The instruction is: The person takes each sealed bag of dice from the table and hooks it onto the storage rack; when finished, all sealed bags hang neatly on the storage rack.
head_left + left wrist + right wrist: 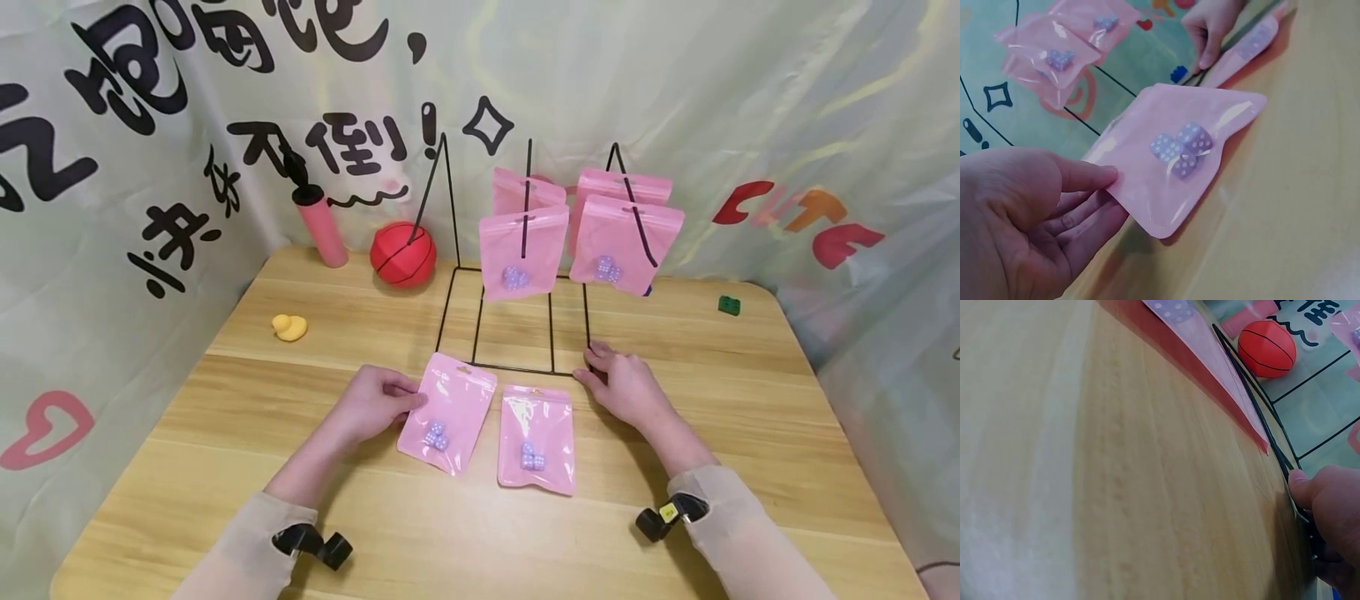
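Observation:
My left hand (377, 403) pinches the left edge of a pink zip bag (459, 400) between thumb and fingers. Three lilac dotted dice (1182, 149) show through its film. A second pink bag (537, 425) with dice lies on the table just to the right. At the near right corner of a black wire rack (517, 368), my right hand (624, 385) grips the frame with thumb and fingers. More pink bags hang from the rack's middle prong (529, 187) and right prong (633, 204). The left prong (429, 196) carries no bag.
Behind the rack's left side sits a red ball (403, 254), beside a pink hand pump (322, 227). A yellow toy duck (289, 327) rests on the left of the wooden table (720, 392). A green toy brick (729, 305) lies at the far right. A printed cloth hangs behind.

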`<state>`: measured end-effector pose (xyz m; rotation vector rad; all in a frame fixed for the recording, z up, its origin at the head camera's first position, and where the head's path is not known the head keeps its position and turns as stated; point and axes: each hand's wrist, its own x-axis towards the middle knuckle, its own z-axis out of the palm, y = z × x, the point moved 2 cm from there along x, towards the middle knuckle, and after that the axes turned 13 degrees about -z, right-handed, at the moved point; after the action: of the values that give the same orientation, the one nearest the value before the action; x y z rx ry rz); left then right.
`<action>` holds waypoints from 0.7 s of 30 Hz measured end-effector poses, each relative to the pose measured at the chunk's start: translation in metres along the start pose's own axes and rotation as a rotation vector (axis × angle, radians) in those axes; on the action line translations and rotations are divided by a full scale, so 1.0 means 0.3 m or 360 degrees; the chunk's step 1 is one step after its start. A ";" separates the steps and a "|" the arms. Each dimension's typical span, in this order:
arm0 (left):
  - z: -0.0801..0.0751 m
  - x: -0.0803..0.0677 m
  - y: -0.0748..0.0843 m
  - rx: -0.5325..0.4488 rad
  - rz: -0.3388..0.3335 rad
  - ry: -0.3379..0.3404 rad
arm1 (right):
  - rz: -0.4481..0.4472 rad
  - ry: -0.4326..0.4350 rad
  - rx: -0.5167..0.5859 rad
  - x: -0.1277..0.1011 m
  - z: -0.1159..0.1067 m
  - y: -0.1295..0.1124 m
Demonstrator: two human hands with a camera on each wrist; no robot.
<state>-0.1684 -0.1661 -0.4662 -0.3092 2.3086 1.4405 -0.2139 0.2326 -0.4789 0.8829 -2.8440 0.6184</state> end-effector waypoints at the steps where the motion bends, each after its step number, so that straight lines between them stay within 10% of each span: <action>1: -0.002 -0.003 0.006 -0.0002 0.0001 0.0004 | 0.0003 -0.0004 0.0002 0.000 0.000 0.000; 21: -0.113 -0.065 0.159 -0.0217 0.0616 0.0247 | 0.0063 -0.0006 0.0032 -0.002 0.003 0.003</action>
<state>-0.1767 -0.1757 -0.4060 -0.0080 2.4981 1.8208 -0.2141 0.2331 -0.4802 0.8333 -2.8699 0.6517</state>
